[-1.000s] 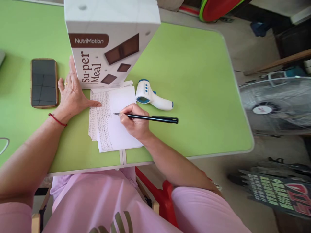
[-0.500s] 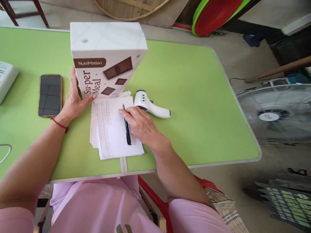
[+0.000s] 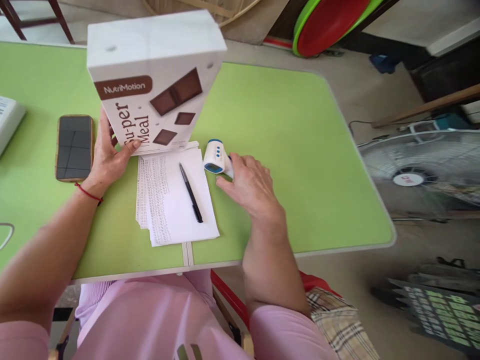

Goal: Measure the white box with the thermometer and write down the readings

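My left hand (image 3: 108, 150) grips the lower left side of a tall white NutriMotion Su-per Meal box (image 3: 161, 110). Its thumb presses on the printed front, and the other fingers are partly hidden behind the box. The box stands tilted at the top edge of the papers. My right hand (image 3: 251, 182) is curled over the handle of a white and blue infrared thermometer (image 3: 214, 156), with the thumb on the near side. The handle is mostly covered. A black pen (image 3: 191, 194) lies across the stack of handwritten papers (image 3: 176, 227), apart from both hands.
A phone in a brown case (image 3: 75, 147) lies left of the box on the green table (image 3: 318, 165). A white device (image 3: 9, 120) sits at the table's left. A large fan (image 3: 412, 175) stands beyond the right edge, and a red and green round tub (image 3: 330, 25) is behind.
My right hand has moved right from beside the pen onto the thermometer's handle. The box has shifted slightly up and left, with its top leaning left, still held by my left hand.
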`<act>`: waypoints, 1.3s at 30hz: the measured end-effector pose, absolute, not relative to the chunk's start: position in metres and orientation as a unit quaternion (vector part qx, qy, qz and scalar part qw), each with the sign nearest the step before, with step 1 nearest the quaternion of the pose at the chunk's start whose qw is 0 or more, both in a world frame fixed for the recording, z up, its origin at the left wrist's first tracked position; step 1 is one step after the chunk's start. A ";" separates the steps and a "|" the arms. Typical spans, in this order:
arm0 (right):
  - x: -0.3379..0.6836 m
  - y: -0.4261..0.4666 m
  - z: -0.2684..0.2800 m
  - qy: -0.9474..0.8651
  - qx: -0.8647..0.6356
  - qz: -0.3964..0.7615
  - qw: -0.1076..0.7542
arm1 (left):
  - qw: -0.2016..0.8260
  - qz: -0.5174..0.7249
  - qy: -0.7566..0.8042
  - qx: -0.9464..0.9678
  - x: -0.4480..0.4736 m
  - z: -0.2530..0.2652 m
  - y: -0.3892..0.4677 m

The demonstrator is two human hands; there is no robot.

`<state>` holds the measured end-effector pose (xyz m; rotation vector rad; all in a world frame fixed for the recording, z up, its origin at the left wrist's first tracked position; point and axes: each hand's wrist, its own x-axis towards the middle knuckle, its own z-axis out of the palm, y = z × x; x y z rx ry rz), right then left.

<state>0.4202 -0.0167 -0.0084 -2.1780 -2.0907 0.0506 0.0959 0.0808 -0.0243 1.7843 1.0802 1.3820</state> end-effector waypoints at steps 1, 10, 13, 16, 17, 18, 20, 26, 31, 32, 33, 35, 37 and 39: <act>0.422 -0.016 -0.009 -0.687 -0.725 0.019 0.055 | 0.314 0.530 0.404 0.676 0.097 -0.020 0.078; 0.417 -0.005 -0.008 -0.602 -0.753 0.128 0.232 | 0.381 0.511 0.381 0.671 0.103 -0.003 0.063; 0.392 -0.014 -0.002 -0.557 -0.663 0.196 0.461 | 0.391 0.496 0.382 0.674 0.105 -0.003 0.060; 0.359 -0.031 0.003 -0.526 -0.530 0.373 0.551 | 0.379 0.488 0.398 0.678 0.107 -0.001 0.059; 0.349 -0.036 0.003 -0.521 -0.493 0.436 0.544 | 0.376 0.486 0.402 0.679 0.107 -0.001 0.058; 0.340 -0.040 0.003 -0.516 -0.466 0.483 0.532 | 0.375 0.486 0.404 0.679 0.107 -0.002 0.058; 0.328 -0.044 0.002 -0.509 -0.437 0.543 0.505 | 0.371 0.484 0.407 0.680 0.106 -0.004 0.059; 0.320 -0.037 -0.005 -0.506 -0.429 0.568 0.486 | 0.340 0.476 0.419 0.694 0.100 -0.015 0.064; 0.318 -0.032 -0.008 -0.520 -0.437 0.554 0.482 | 0.353 0.480 0.403 0.695 0.101 -0.014 0.066; 0.318 -0.032 -0.008 -0.520 -0.437 0.555 0.481 | 0.358 0.480 0.398 0.695 0.101 -0.013 0.066; 0.317 -0.032 -0.009 -0.518 -0.437 0.559 0.478 | 0.364 0.480 0.393 0.694 0.102 -0.012 0.066; 0.316 -0.032 -0.010 -0.512 -0.439 0.569 0.471 | 0.374 0.482 0.384 0.693 0.103 -0.011 0.065; 0.315 -0.032 -0.011 -0.508 -0.440 0.575 0.467 | 0.376 0.484 0.379 0.693 0.103 -0.011 0.064; 0.316 -0.033 -0.013 -0.507 -0.441 0.575 0.467 | 0.374 0.484 0.380 0.694 0.103 -0.011 0.065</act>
